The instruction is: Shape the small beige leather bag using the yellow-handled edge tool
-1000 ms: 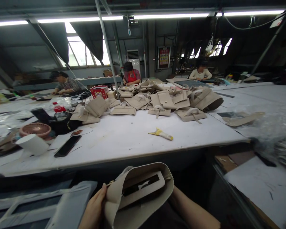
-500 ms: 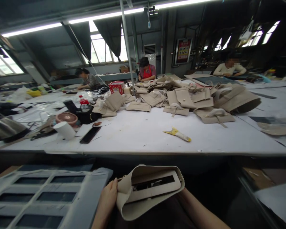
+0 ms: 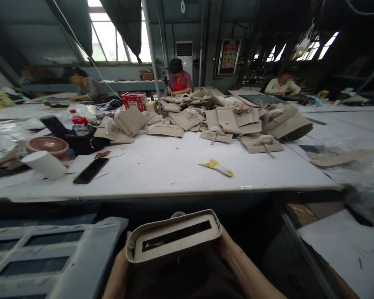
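A beige bag (image 3: 174, 254) is held low in front of my body, its open side facing up at me. Inside that opening sits a pale rectangular frame (image 3: 177, 246) with a long dark slot, lying close to level with the bag's rim. My left hand (image 3: 123, 252) grips the bag's left end, its fingers mostly hidden behind the wall. At the opposite end my right hand (image 3: 227, 240) holds the bag, and its fingers are also largely out of sight. Part of a handle (image 3: 178, 214) shows above the far rim.
Across the white worktable (image 3: 162, 174) lies a heap of beige bag pieces (image 3: 218, 118). Nearer are a yellow-and-white tool (image 3: 216, 167), a phone (image 3: 91, 170), a white roll (image 3: 44, 164) and a pink fan (image 3: 46, 145). A slotted rack (image 3: 81, 253) stands left. Several people work farther back.
The frame has gone from tilted and deep in the bag to nearly level with its rim. The opening looks straighter and more boxlike. The bag has shifted left in view, and the camera has turned.
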Demonstrator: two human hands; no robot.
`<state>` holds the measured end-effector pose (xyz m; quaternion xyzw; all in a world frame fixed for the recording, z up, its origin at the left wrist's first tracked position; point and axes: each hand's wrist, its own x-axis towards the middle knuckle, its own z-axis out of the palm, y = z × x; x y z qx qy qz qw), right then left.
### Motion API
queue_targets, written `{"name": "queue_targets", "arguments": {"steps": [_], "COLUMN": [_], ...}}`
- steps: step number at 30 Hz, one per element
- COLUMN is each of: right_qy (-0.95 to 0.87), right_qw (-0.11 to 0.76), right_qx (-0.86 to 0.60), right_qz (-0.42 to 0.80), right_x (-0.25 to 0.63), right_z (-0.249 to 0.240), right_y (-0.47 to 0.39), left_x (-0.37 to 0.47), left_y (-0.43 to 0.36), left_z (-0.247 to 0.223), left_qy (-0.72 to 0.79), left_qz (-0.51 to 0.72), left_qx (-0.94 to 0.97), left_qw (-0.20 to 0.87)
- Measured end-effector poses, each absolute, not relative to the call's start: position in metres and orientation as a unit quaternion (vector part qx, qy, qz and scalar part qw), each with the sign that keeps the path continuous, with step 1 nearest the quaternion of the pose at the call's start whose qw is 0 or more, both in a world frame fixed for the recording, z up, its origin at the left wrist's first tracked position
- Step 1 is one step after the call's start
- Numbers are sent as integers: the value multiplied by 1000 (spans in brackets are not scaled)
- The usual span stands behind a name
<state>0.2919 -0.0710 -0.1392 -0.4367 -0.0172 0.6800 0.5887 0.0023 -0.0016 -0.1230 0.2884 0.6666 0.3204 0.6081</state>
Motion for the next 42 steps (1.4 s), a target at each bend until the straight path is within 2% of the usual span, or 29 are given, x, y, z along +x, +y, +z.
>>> {"name": "queue_targets", "arguments": {"steps": [4, 7, 9, 11, 17, 26, 33, 38, 42], "right_qy": [-31, -64, -51, -20, 12, -2, -169, -363, -432], "right_qw": [594, 610, 601, 593, 651, 594, 471, 325, 221], "right_qx": [-408, -373, -363, -363, -362, -437, -635, -733, -772], "right_qz": [692, 696, 711, 718, 667, 675, 588, 475, 411], "right_x": [291, 297, 298, 295, 274, 286, 311, 330, 337], "right_z": [-104, -97, -105, -118, -133, -113, -81, -71, -74], "right_y": [-98, -111, -109, -100, -78, -90, -98, -97, -86], "left_x": [-27, -25, -18, -14, -22, -17, -16, -22, -27], "left_y": [12, 11, 10, 11, 10, -4, -7, -12, -12], "left_z": [-89, -56, -43, -39, -55, -70, -55, -48, -46], "left_qy": [658, 613, 594, 582, 589, 638, 657, 637, 632], "left_qz": [178, 91, 61, 46, 65, 69, 47, 145, 196], "left_qx": [423, 621, 681, 695, 668, 657, 641, 625, 599], "left_qw": [598, 481, 424, 419, 450, 395, 393, 428, 451]}}
